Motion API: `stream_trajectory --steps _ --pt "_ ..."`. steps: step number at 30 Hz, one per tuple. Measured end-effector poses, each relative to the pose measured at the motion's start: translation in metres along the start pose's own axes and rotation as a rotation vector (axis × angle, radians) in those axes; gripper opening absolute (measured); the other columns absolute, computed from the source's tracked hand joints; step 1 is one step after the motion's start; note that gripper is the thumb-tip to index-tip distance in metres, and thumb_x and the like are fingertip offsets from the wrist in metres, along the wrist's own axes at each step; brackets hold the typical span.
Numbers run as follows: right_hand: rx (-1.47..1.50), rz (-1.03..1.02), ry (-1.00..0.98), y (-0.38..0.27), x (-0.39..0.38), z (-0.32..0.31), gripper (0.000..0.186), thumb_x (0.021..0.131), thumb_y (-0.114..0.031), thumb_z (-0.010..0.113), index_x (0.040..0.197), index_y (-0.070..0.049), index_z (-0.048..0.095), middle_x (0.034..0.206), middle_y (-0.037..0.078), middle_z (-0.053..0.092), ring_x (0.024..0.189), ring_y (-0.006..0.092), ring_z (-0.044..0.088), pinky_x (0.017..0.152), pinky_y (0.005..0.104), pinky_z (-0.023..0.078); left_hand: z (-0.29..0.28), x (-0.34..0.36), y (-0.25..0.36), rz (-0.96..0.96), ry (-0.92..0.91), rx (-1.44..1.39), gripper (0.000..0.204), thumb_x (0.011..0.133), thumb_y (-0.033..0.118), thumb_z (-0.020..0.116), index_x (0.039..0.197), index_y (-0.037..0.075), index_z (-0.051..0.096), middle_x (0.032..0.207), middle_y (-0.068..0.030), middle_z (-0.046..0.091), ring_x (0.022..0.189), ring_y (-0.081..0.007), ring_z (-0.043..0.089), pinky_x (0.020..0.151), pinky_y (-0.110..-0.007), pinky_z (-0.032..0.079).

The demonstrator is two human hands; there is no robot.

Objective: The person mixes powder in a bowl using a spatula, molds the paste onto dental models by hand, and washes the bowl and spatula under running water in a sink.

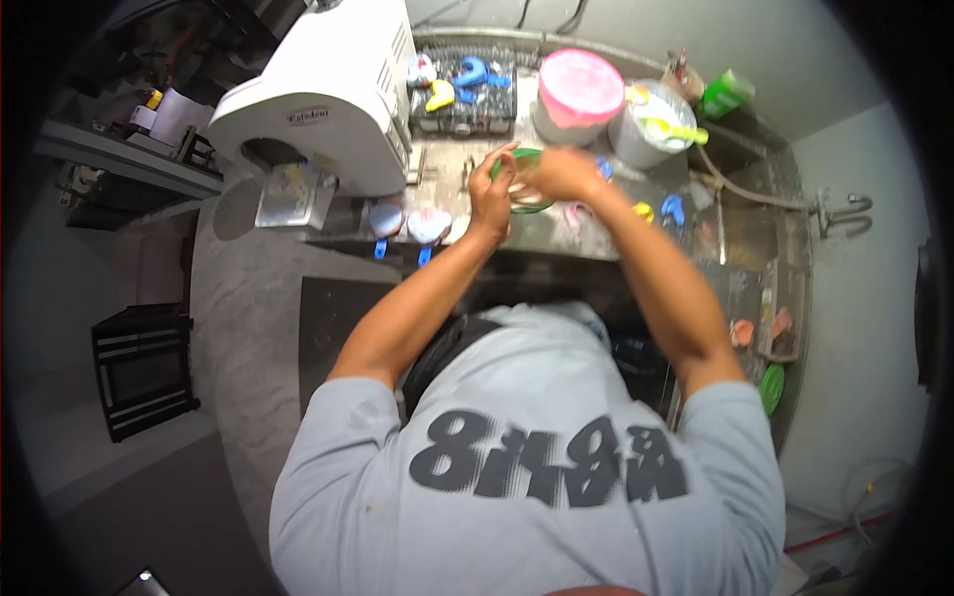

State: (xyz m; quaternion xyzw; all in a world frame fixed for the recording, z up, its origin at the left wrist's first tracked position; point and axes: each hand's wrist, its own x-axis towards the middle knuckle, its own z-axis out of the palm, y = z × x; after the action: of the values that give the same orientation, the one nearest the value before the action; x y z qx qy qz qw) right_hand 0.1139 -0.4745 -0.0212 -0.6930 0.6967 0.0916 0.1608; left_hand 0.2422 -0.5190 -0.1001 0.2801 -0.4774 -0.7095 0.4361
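My left hand [490, 199] is closed round the left side of a green bowl [535, 210] above the near part of the counter. At the bowl's right side is my right hand [568, 177], smeared by motion. Its fingers are unclear, and so is anything in them. Something pale shows inside the bowl between the hands. Left of them, two round pale lumps [429, 225] with blue tabs lie at the counter's front edge. A pink piece [574, 217] and a blue dental impression tray [673, 209] lie to the right.
A white machine [328, 119] stands at the left. Behind my hands, blue and yellow trays [472, 74] rest on a black box [467, 117]. A pink-lidded bucket [581, 84] stands beside a white bucket [636, 144] with a yellow-green scoop [676, 130]. A tap [845, 211] is at right.
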Motion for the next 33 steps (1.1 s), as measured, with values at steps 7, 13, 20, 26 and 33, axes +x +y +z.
stream_trajectory --steps 7,13,20,26,33 --pt "0.309 0.385 0.084 0.002 -0.001 -0.004 0.037 0.085 -0.037 0.062 0.097 -0.002 0.070 0.101 0.023 0.068 0.092 0.0380 0.068 0.081 0.0480 0.053 -0.004 0.008 0.010 -0.029 0.059 -0.262 0.056 0.097 0.053 0.049 0.119 0.002 0.060 0.115 -0.0106 0.063 0.100 -0.0210 0.064 0.085 -0.037 0.053" --pt "0.125 0.087 0.171 0.003 -0.004 0.000 0.050 0.093 -0.046 0.046 0.093 -0.004 0.073 0.093 0.021 0.070 0.085 0.0350 0.070 0.074 0.0471 0.055 0.007 0.010 0.021 0.065 -0.026 -0.119 0.067 0.097 0.058 0.043 0.128 -0.001 0.051 0.114 -0.0163 0.063 0.101 -0.0257 0.066 0.086 -0.039 0.054" --pt "-0.322 -0.005 0.672 0.012 -0.004 -0.001 0.051 0.090 -0.051 0.055 0.060 -0.012 0.067 0.060 0.013 0.066 0.052 0.0297 0.066 0.045 0.0418 0.049 -0.005 0.019 0.032 -0.195 -0.034 0.101 0.066 0.095 0.060 0.046 0.121 0.001 0.060 0.110 -0.0116 0.066 0.095 -0.0195 0.065 0.088 -0.034 0.050" --pt "0.262 0.421 0.022 -0.009 -0.001 -0.010 0.053 0.090 -0.051 0.050 0.106 -0.006 0.071 0.107 0.018 0.069 0.097 0.0343 0.068 0.085 0.0451 0.053 0.000 0.018 0.031 0.029 0.002 -0.142 0.066 0.087 0.058 0.063 0.120 0.001 0.060 0.108 -0.0114 0.064 0.096 -0.0223 0.064 0.066 -0.031 0.056" --pt "0.132 0.137 0.102 -0.004 0.005 -0.024 0.052 0.093 -0.053 0.048 0.100 -0.007 0.073 0.098 0.015 0.072 0.092 0.0333 0.070 0.076 0.0437 0.055 0.006 0.013 0.029 0.060 0.090 -0.062 0.061 0.091 0.053 0.061 0.122 0.001 0.060 0.111 -0.0134 0.064 0.100 -0.0224 0.063 0.086 -0.034 0.052"
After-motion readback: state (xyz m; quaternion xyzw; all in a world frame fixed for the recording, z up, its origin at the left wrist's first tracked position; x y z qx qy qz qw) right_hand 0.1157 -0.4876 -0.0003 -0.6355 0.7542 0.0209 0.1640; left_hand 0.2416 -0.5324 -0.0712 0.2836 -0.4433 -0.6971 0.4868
